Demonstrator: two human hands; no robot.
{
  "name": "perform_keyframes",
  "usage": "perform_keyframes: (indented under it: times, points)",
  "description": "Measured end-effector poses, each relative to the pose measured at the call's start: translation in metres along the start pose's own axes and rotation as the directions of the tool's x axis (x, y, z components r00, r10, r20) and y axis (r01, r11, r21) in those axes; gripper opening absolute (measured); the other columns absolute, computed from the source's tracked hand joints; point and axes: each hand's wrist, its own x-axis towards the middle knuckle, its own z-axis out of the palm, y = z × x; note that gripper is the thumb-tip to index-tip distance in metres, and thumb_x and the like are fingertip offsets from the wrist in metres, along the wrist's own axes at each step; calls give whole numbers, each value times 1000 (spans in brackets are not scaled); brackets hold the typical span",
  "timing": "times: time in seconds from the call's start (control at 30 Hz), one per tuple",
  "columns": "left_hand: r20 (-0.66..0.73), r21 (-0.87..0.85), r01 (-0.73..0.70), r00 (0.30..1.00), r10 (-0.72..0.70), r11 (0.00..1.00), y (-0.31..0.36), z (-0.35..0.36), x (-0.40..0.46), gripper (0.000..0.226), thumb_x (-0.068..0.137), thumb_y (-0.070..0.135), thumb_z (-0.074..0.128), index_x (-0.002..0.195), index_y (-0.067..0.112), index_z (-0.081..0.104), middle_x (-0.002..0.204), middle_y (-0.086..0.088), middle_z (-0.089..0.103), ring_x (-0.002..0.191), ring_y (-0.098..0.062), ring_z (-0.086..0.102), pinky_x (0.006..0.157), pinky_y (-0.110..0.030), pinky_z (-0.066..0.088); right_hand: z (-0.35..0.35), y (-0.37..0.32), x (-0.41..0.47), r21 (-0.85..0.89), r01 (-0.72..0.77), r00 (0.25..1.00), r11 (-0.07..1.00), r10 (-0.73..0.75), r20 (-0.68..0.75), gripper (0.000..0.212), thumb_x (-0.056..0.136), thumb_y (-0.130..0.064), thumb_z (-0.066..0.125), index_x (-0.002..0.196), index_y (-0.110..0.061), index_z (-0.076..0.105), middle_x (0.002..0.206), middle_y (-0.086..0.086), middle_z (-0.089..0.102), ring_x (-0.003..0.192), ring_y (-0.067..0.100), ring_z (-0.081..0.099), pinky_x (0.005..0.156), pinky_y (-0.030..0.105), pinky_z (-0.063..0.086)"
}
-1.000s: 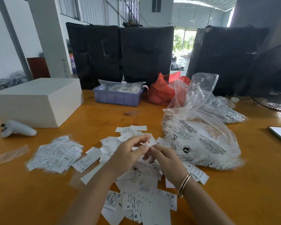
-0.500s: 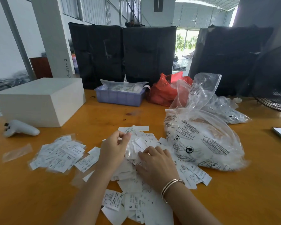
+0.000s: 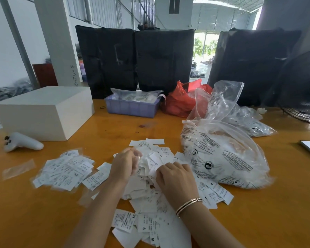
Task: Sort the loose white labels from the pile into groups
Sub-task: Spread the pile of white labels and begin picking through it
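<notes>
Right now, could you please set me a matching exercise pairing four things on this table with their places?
Things:
1. white box
2. purple tray
3. red bag
4. white controller

Places:
A. beside the tray, at the table's far edge
B. near the left edge, in front of the box
C. far left, behind the controller
D. far middle, between the box and the red bag

Pairs: 1-C, 2-D, 3-A, 4-B
</notes>
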Motion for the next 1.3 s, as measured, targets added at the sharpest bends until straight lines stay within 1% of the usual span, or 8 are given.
perform_keyframes:
  times: [0.13,0.27,0.43,0.6,0.73,0.97,1.17,1.3]
  points:
    - [2,47,-25,1000,25,999,0,2,0,18,93,15,48,84,13,63,55,2,64,55,-12,57,55,-26,46,4,6,0,407,-234,972,883,226,68,11,90,-25,55,80,-26,61,78,-17,58,77,3,53,73,19,37]
    - [52,-40,-19,998,21,999,-1,3,-1,15,93,21,54,89,14,66,77,4,74,63,-3,67,51,-18,50,2,14,5,805,-451,818,386,539,200,16,90,-16,57,78,-26,59,72,-7,63,58,1,57,52,14,45]
    - [126,-115,10,992,4,993,2,4,-3,16,94,16,54,90,13,70,84,2,75,74,-11,71,54,-16,52,-6,25,11,913,-398,662,-89,661,353,11,97,-13,45,91,-12,54,78,8,61,36,10,48,34,20,37]
    - [205,-107,-9,978,31,994,3,7,-7,9,89,18,62,91,12,69,81,0,75,71,-10,70,57,-18,51,-13,27,11,858,-230,659,-459,576,484,8,95,-5,47,98,-9,53,77,14,66,57,25,68,47,25,53]
    - [282,-197,45,959,13,979,6,7,-9,12,90,19,59,83,14,68,79,-1,74,71,-10,69,60,-21,51,-11,31,8,887,-150,755,-436,529,388,16,95,-18,47,106,-9,55,78,14,70,79,27,68,72,36,57]
    - [296,-147,-35,952,78,988,1,6,-7,6,81,16,72,79,22,71,71,7,68,67,-5,63,64,-19,53,-3,35,4,939,-322,836,117,501,224,50,81,-2,67,109,-39,52,102,-9,62,92,13,60,75,25,52]
    - [278,-40,-119,952,125,992,-4,9,-6,13,79,21,74,75,33,73,77,12,72,73,0,66,64,-13,50,-4,36,3,949,-310,811,-60,505,297,37,79,-2,69,104,-29,63,101,1,69,93,20,66,80,33,56]
    - [275,53,-178,949,157,983,-7,10,-4,10,76,25,76,75,33,71,81,13,73,82,-3,67,68,-14,50,-9,34,5,942,-314,844,118,490,219,24,81,-6,68,83,-29,71,79,-7,71,77,11,67,69,24,56]
